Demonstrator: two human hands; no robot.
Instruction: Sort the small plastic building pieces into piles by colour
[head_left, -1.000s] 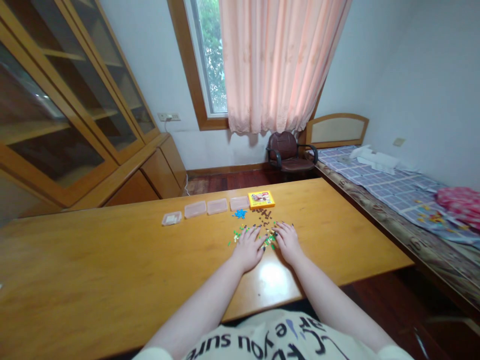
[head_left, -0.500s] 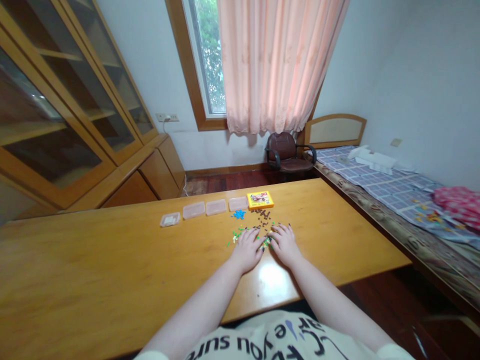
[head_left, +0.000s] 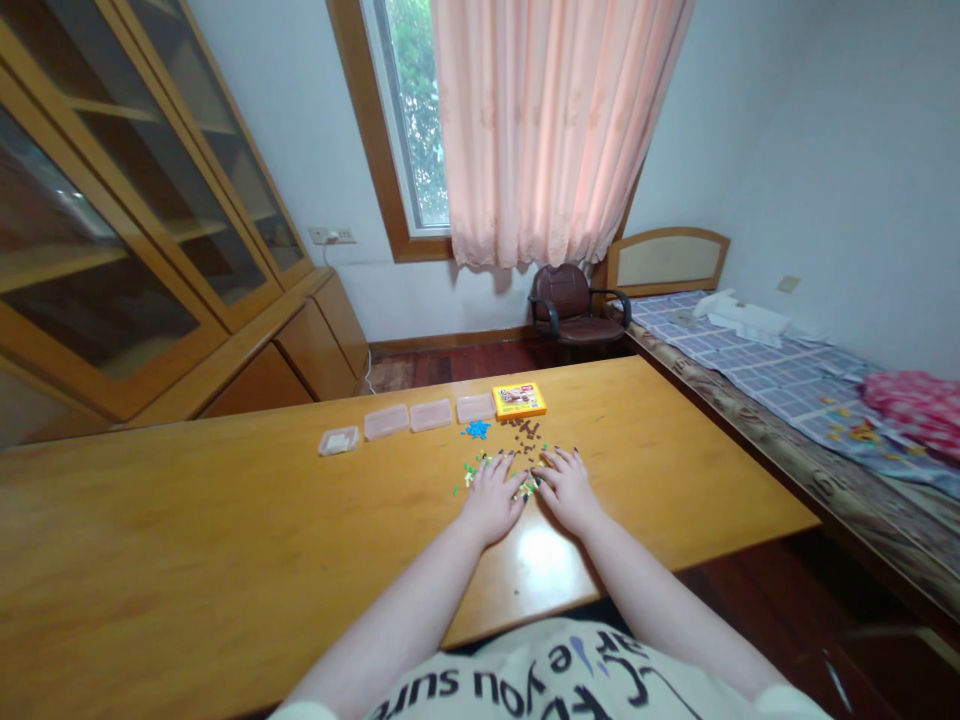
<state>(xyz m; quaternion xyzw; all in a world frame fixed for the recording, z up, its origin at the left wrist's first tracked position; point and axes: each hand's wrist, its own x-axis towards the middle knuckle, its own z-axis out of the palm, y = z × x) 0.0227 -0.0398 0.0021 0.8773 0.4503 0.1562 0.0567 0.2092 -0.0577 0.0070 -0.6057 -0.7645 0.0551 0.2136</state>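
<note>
My left hand (head_left: 491, 502) rests palm down on the wooden table with its fingers spread, over and beside small green, white and yellow brick-like pieces (head_left: 469, 474). To its right, my right hand (head_left: 571, 492) lies the same way, fingers apart. Between the two hands are mixed light and green pieces (head_left: 527, 487), partly covered by fingertips. Just beyond the hands is a loose scatter of brown pieces (head_left: 529, 431). Left of the brown ones sits a small heap of blue pieces (head_left: 478, 429). Neither hand grips anything that I can see.
A yellow printed box (head_left: 520, 400) lies at the table's far side. Left of it stand clear plastic trays (head_left: 430, 415) in a row; the leftmost tray (head_left: 339, 441) has something white inside. Beyond are a chair (head_left: 564, 300), a bed (head_left: 697, 330) and a glass-door cabinet (head_left: 217, 325).
The fingers have shifted very slightly among the green and light pieces between the hands. Both hands stay in nearly the same place, and the view has moved a little.
</note>
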